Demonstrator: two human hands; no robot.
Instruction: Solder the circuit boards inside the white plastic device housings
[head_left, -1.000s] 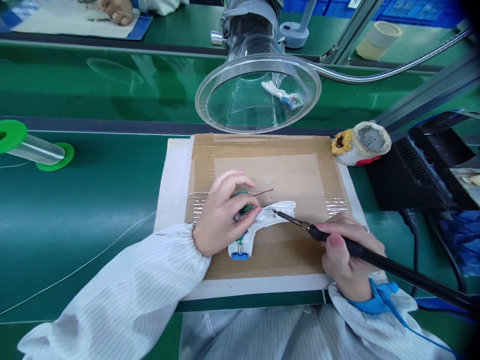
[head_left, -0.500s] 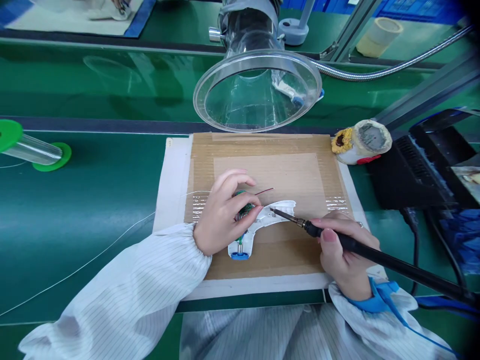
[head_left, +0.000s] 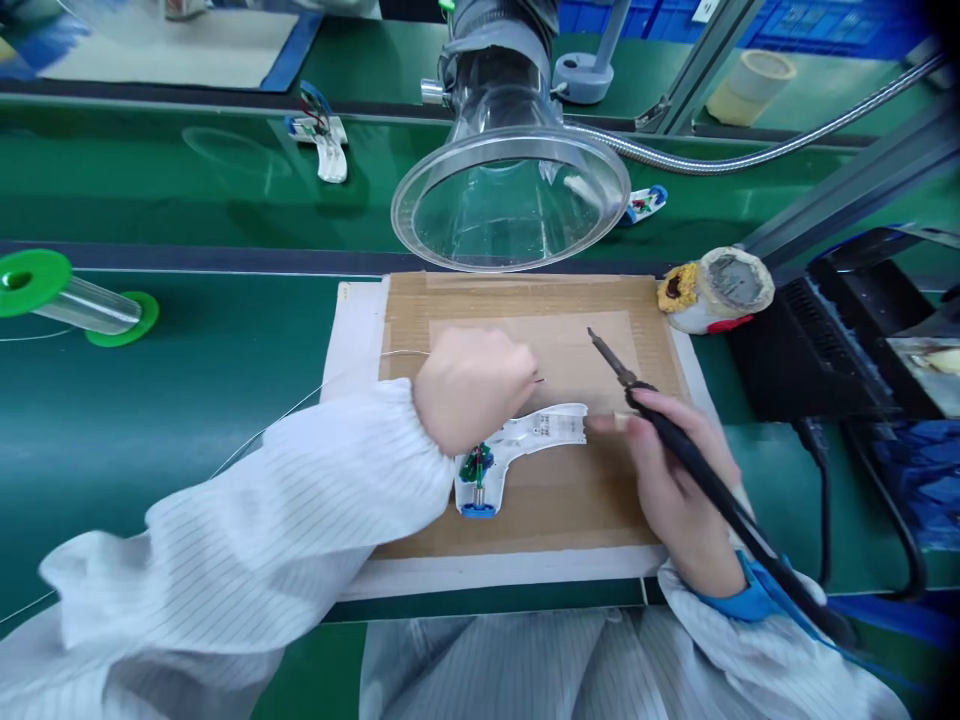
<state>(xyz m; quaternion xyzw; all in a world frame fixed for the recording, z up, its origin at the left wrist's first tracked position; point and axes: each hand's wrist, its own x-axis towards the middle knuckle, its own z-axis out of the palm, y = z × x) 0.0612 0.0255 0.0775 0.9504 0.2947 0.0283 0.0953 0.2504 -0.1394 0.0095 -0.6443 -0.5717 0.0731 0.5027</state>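
My left hand (head_left: 480,385) is closed in a blurred fist above the white gun-shaped plastic shell (head_left: 559,424). Thin solder wire (head_left: 405,352) runs into it from the left; its fingertips are hidden, and a short dark end shows past the knuckles. In my right hand (head_left: 686,490) is a black soldering iron (head_left: 675,440), its bare tip raised up and left, clear of the shell. One finger of that hand reaches to the shell's right end. A green circuit board (head_left: 475,463) and a blue-rimmed end piece (head_left: 478,510) sit in the shell's lower part.
Beneath lies a cardboard mat (head_left: 420,535). A clear fume hood (head_left: 510,200) hangs behind. Other white parts (head_left: 330,155) lie on the green belt (head_left: 225,215). A solder spool (head_left: 112,305) stands left; a round pot (head_left: 731,288) and black soldering station (head_left: 780,340) are right.
My left hand has turned over into a fist and risen off the shell, the wire moving with it. The iron has lifted from the shell. A white part has appeared on the belt at left.
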